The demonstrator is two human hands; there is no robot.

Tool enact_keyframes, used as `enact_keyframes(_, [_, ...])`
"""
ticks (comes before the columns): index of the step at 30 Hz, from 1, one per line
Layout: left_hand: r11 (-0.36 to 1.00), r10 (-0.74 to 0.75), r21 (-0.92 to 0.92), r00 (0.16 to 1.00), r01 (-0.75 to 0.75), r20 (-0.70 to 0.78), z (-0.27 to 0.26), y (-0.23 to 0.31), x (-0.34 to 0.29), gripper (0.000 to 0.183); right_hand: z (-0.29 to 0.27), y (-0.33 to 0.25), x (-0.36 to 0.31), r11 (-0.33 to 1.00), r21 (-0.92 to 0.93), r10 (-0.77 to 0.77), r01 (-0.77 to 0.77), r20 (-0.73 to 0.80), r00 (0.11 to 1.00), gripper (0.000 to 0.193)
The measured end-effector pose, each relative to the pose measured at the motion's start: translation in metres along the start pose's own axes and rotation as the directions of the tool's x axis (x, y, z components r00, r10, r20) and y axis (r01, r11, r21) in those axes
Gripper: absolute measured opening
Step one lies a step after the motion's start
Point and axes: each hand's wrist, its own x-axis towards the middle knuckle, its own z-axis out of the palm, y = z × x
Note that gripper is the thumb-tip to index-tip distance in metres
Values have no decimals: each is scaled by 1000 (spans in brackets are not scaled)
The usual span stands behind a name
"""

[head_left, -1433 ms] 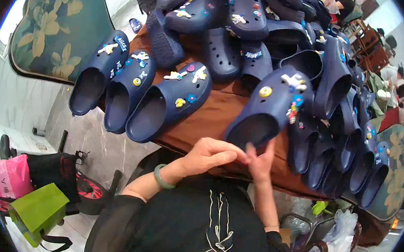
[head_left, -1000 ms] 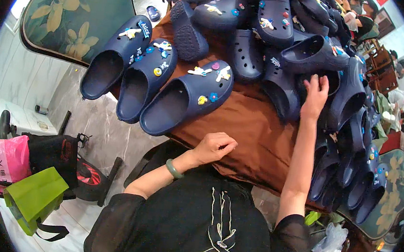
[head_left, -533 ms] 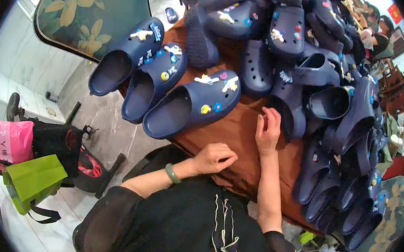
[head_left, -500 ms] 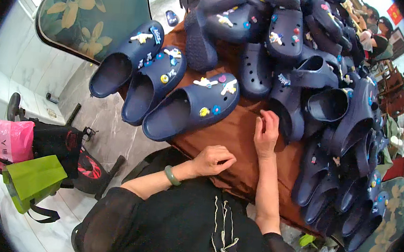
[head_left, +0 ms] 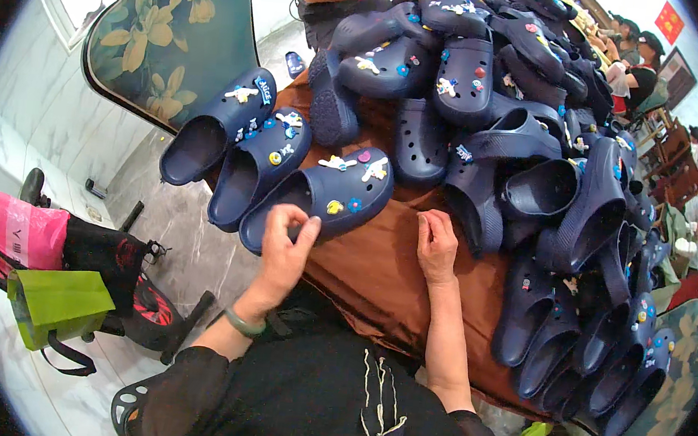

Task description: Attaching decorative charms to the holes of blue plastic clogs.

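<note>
1. Resting at the table's (head_left: 377, 279) near edge, the left hand (head_left: 284, 246) pinches the rim of a decorated navy clog (head_left: 322, 195).
2. The right hand (head_left: 436, 246) lies loosely curled on the brown cloth, holding nothing, beside the clog pile (head_left: 521, 150).

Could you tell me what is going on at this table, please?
A person in a black top sits at a table with a brown cloth heaped with navy clogs. Their left hand is at the heel opening of a decorated navy clog studded with colourful charms, one of three lying side by side at the table's edge. Their right hand rests on the cloth with fingertips pinched; whether it holds anything is unclear. Another person stands at the far end.
</note>
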Motion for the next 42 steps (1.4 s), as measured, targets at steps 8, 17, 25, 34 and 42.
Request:
enact_keyframes(8, [558,-294,-517,737,649,608,8,-21,63,37,1,-7,3,1000,-22,-14,14,6,1000,5])
enact_keyframes(17, [665,-89,-497,720,557,689,9,12,26,37,-19,-23,7,991,119,61,-55,-49,997,22])
enact_keyframes(25, [512,2,-476,554,714,833,42,29,-11,37,-67,-40,13,953,234,20,-192,585,811,51])
enact_keyframes(34, [277,-107,-347,387,896,916,51,29,1,38,-74,-27,-10,901,241,176,-361,559,810,60])
enact_keyframes(42, [294,-53,-402,435,867,899,51,25,-5,37,-74,-42,-10,984,-155,10,90,547,837,59])
